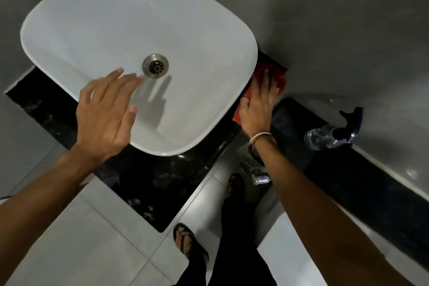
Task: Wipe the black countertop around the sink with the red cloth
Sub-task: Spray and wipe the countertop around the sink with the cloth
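A white vessel sink (76, 30) with a metal drain (155, 65) stands on the black countertop (148, 181). My right hand (257, 109) presses flat on the red cloth (281, 80), which lies on the countertop in the narrow gap between the sink's right side and the grey wall. Most of the cloth is hidden under the hand. My left hand (106, 114) hovers over the sink's front rim, fingers spread, holding nothing.
A clear spray bottle (334, 133) with a dark trigger lies on the black ledge to the right. Grey walls close in behind and to the right. My sandalled feet (185, 241) stand on pale floor tiles below the counter edge.
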A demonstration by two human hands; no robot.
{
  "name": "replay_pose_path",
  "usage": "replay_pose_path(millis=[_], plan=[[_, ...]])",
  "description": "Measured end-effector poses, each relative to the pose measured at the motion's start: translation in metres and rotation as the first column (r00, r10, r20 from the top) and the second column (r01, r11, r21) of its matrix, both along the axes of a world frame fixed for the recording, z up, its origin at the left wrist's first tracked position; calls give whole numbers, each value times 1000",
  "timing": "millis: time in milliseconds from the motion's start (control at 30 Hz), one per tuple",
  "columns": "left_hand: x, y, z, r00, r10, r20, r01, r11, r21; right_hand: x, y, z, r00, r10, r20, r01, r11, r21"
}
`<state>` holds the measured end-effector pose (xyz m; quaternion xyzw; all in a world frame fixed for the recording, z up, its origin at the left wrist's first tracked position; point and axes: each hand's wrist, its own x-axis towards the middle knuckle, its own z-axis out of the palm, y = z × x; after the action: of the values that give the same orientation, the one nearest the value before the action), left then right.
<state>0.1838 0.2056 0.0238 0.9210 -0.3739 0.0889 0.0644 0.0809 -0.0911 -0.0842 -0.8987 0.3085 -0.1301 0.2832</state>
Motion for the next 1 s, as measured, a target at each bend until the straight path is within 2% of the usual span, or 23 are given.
replay_pose_path(millis=[100, 233, 500, 567, 600, 700, 767, 833, 867, 933, 967, 1000], plan=[[6, -4, -6, 999, -39, 17, 39, 999, -12, -22, 45, -10, 994, 70, -84, -77, 993, -90], [7, -18, -15, 996, -85, -3, 85, 996, -24, -57, 94, -18, 987, 62, -147, -95, 969, -230], [-12, 8, -20, 996, -88, -34, 86, 995, -50, -126, 251, -24, 979, 151, -136, -182, 950, -254], [-6, 18, -15, 993, -77, -94, 66, 992, -108, -121, 284, -22, 977, 164, -135, -193, 953, -232], [-1, 24, -12, 983, -61, -174, 27, 981, -190, -115, 298, -21, 976, 171, -137, -199, 955, -222], [-3, 51, -5, 903, -40, -427, -176, 873, -454, -110, 347, -21, 955, 239, -174, -269, 947, -178], [-31, 67, -4, 878, -51, -476, -244, 808, -537, -125, 366, -22, 936, 269, -225, -310, 935, -173], [-55, 84, -1, 890, -5, -456, -323, 699, -639, -140, 361, -17, 932, 269, -244, -313, 935, -165], [-66, 95, 2, 900, 49, -434, -365, 630, -685, -145, 354, -14, 942, 266, -206, -298, 944, -141], [-91, 121, 8, 901, 176, -396, -427, 516, -743, -146, 332, 6, 972, 237, -3, -237, 971, 23], [-107, 130, 8, 889, 218, -403, -456, 489, -744, -144, 316, 20, 971, 196, 137, -210, 973, 97], [-128, 135, 7, 877, 236, -418, -479, 488, -729, -139, 295, 36, 950, 150, 273, -182, 979, 94]])
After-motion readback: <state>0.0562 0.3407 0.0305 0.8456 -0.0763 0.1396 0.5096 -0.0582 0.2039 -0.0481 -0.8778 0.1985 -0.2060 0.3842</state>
